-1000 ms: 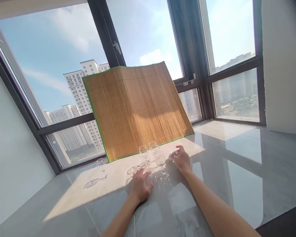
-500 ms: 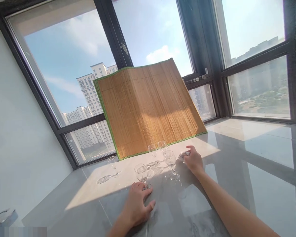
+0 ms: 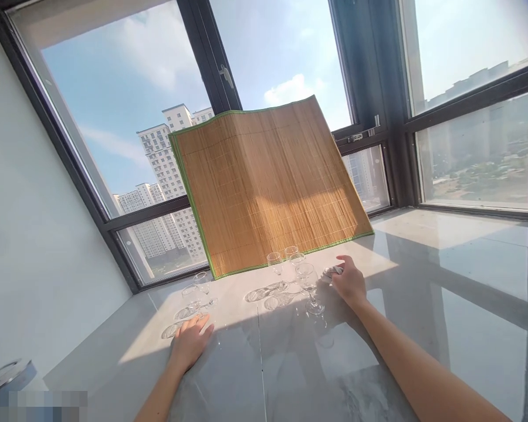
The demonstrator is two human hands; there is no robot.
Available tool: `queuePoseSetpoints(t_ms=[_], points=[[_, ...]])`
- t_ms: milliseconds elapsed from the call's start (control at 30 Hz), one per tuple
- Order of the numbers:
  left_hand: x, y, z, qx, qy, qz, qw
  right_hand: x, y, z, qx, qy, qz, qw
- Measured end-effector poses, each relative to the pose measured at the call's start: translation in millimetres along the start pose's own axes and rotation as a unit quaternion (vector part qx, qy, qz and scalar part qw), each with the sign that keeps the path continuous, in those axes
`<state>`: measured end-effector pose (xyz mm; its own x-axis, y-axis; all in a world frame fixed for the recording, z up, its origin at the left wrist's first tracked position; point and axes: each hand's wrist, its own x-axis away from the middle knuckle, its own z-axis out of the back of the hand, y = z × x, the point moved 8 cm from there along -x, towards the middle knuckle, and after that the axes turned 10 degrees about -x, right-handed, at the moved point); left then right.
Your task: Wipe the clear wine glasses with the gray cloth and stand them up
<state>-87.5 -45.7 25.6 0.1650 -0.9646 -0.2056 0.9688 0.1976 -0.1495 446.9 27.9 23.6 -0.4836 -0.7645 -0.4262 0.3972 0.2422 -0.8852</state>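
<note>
My left hand [image 3: 190, 343] is at the left, with its fingers at the foot of a small stemmed glass [image 3: 190, 291]. Right behind that glass stands another stemmed glass [image 3: 202, 280]. My right hand [image 3: 350, 282] is closed around a crumpled white cloth [image 3: 333, 271], resting near the worktop. Just left of it stands the nearest glass [image 3: 307, 275] of an upright cluster. Behind this one are more clear glasses, among them one at the cluster's left [image 3: 274, 262] and one at the back [image 3: 291, 252]. The glasses partly overlap in view.
A bamboo mat [image 3: 268, 187] with green edging leans against the window frame behind the glasses. The glossy grey tiled surface [image 3: 308, 375] carries shadows and reflections. A white wall [image 3: 35, 205] bounds the left, and a white cylindrical container [image 3: 15, 375] stands at the lower left.
My left hand has moved left with a glass from near the cluster to beside the lone glass at the left. My right hand has hardly moved and keeps the cloth.
</note>
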Motion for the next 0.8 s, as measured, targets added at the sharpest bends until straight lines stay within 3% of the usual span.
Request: queuePoseSetpoints(t_ms=[133,200,267,333,433,500,567,667,800], points=[[25,11,26.9,0.031,0.109,0.024,0.993,0,-2,1,-0.006,0.003,-0.011,1.0],[43,39,42.4,0.087,0.141,-0.011,0.986,1,-5,1,-0.011,0.001,-0.01,1.0],[63,98,55.6,0.152,0.13,-0.151,0.968,2,-7,0,-0.012,-0.005,-0.005,1.0],[87,165,65.9,0.21,0.091,-0.294,0.928,2,-7,-1,-0.011,-0.008,-0.003,1.0],[102,246,75.0,0.261,0.04,-0.373,0.889,2,-5,0,-0.012,0.001,-0.002,1.0],[100,284,72.1,0.239,-0.004,-0.383,0.892,2,-4,1,-0.013,0.004,-0.001,1.0],[89,304,68.4,0.221,-0.036,-0.353,0.908,1,-5,1,-0.011,0.005,-0.003,1.0],[82,317,68.5,0.2,-0.061,-0.346,0.915,2,-6,2,-0.01,0.004,-0.005,1.0],[97,311,78.3,0.192,-0.058,-0.36,0.911,2,-9,1,-0.01,-0.005,-0.001,1.0]])
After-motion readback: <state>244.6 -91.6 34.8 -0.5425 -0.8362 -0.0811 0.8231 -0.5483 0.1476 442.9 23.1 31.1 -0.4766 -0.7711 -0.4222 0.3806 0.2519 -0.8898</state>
